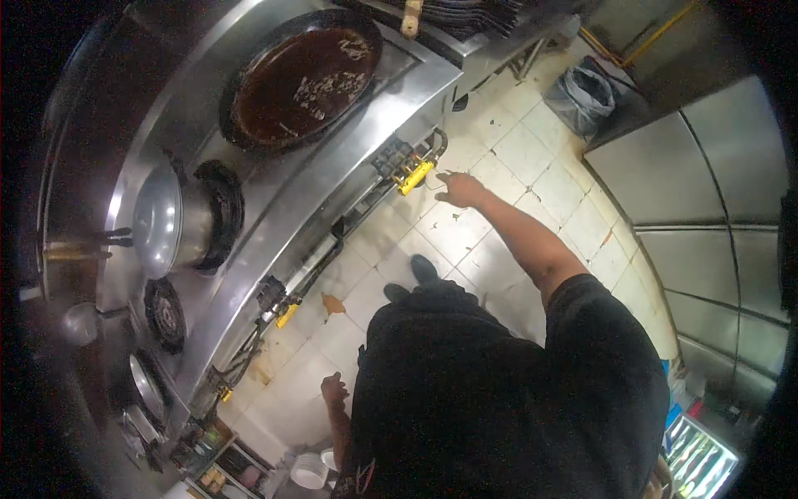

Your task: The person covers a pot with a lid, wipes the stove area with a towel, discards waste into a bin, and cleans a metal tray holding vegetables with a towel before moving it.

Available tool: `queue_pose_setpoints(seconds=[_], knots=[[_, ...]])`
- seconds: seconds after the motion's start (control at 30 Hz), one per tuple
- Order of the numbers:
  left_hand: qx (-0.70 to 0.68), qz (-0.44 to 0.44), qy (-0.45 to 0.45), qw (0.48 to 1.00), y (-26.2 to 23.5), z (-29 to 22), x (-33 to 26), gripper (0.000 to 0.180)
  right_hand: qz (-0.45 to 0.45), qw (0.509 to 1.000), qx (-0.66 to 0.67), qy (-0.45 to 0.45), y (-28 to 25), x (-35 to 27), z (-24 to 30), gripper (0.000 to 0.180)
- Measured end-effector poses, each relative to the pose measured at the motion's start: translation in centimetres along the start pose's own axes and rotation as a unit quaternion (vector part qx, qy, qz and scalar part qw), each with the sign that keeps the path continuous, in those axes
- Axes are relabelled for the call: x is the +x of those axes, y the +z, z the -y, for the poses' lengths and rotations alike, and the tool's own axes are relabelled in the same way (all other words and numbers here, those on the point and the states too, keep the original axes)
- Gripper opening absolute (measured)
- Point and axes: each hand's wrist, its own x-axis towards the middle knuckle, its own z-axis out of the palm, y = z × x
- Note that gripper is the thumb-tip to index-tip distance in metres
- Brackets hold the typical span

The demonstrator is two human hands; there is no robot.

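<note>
yellow handle (416, 178) near right grip (462, 190), steel stove (274, 185), pale tiled floor (525, 151)

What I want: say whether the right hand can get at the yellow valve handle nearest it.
Probably yes: the right hand is beside the yellow valve handle on the stove, fingers pointing toward it, no large obstacle visible between; depth is hard to judge.

The right hand (460, 189), fingers extended, points just beside a yellow handle (416, 178) along the steel stove (266, 179) — the left hand (334, 389) hangs, fingers curled, above pale floor tiles (515, 150). A wok (229, 112) of dark brown liquid (278, 79) and a metal pot (195, 229) stand on the stove.
</note>
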Motion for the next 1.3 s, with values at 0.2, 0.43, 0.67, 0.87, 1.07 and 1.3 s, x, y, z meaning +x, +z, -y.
queue_pose_setpoints(seconds=[0.2, 0.43, 0.67, 0.87, 1.07, 1.3], knots=[[-0.135, 0.008, 0.047, 0.99, -2.7, -0.8, 1.3, 0.012, -0.05, 0.998, 0.025, 0.031, 6.7, 2.1, 1.0, 0.027], [-0.169, -0.037, -0.018, 0.985, -3.4, -5.4, 1.4, 0.013, -0.118, 0.986, 0.075, 0.095, 5.7, 3.0, 3.1, 0.023], [0.335, 0.004, 0.378, 0.863, 0.2, -1.2, 7.3, 0.017, -0.011, 0.995, 0.084, 0.051, 4.8, 2.3, -0.3, 0.022], [0.58, 0.055, 0.375, 0.721, 8.9, -9.8, 4.7, 0.018, -0.062, 0.995, 0.071, -0.015, -2.9, -1.9, -7.7, 0.02], [-0.122, 0.059, 0.025, 0.99, 16.0, -29.8, 0.0, 0.011, -0.039, 0.97, 0.211, -0.115, -15.6, -9.5, -18.9, 0.028], [0.456, 0.071, 0.346, 0.817, 18.7, -21.2, 12.0, 0.015, -0.154, 0.972, 0.171, -0.057, -34.1, -13.6, -24.8, 0.021]])
